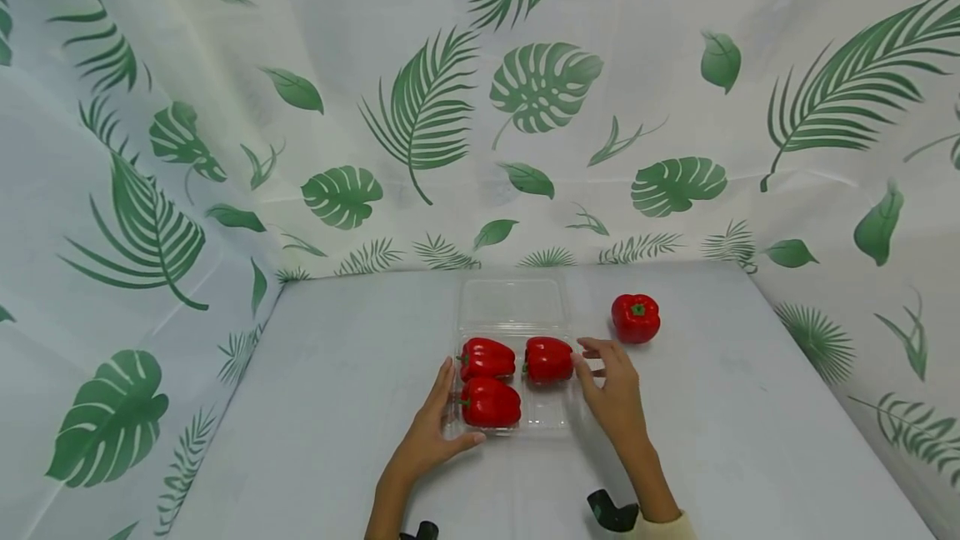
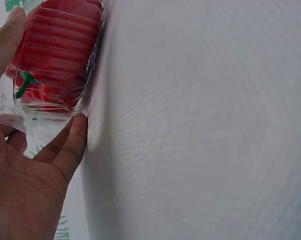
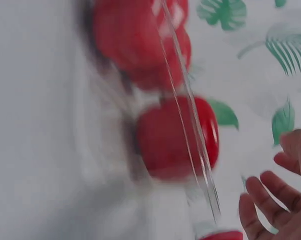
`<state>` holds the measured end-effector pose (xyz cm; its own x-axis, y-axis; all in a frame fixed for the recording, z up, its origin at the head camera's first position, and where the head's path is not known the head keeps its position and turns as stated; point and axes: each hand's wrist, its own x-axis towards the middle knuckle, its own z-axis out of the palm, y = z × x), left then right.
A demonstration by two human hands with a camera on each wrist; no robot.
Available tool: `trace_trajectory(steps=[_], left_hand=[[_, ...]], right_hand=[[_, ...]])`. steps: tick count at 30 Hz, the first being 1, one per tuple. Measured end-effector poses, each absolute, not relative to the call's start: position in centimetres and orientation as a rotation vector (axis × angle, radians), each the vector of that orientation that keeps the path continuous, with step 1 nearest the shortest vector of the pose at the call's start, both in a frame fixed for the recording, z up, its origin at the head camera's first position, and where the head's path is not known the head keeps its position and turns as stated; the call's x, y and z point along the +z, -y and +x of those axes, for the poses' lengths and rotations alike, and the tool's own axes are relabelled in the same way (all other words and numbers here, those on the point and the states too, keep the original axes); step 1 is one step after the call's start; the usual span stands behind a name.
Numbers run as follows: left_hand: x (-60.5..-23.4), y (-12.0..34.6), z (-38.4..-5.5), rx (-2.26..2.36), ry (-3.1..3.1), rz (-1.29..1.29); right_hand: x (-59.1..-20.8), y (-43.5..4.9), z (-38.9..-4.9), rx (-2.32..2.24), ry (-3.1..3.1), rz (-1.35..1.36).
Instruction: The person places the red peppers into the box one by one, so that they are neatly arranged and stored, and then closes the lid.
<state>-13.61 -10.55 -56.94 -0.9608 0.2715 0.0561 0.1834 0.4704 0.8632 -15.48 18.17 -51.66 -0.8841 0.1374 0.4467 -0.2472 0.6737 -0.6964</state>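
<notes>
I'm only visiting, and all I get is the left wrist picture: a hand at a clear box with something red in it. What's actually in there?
Observer: The head view shows three red peppers in the clear box: two on its left side, one at the far right.
Visitor: Neat! Is the right hand holding anything?
Observer: No, the right wrist view shows its fingers spread, with nothing in their grasp.
Visitor: And are there any more of those outside?
Observer: Yes, the head view shows a fourth pepper on the table, to the right of the box.
</notes>
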Motion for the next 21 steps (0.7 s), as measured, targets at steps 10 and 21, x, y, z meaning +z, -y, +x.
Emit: trace_trajectory(steps=[10,21], left_hand=[[-56.9,10.7,-13.6,1.502,-2.604,0.396],[-56.7,10.6,-13.6,1.472,-2.605,0.353]], right_hand=[[-52.2,-23.3,-17.8,1.005,2.419,-0.338],[-53.2,-25.4,-19.8,1.017,2.68,-0.413]])
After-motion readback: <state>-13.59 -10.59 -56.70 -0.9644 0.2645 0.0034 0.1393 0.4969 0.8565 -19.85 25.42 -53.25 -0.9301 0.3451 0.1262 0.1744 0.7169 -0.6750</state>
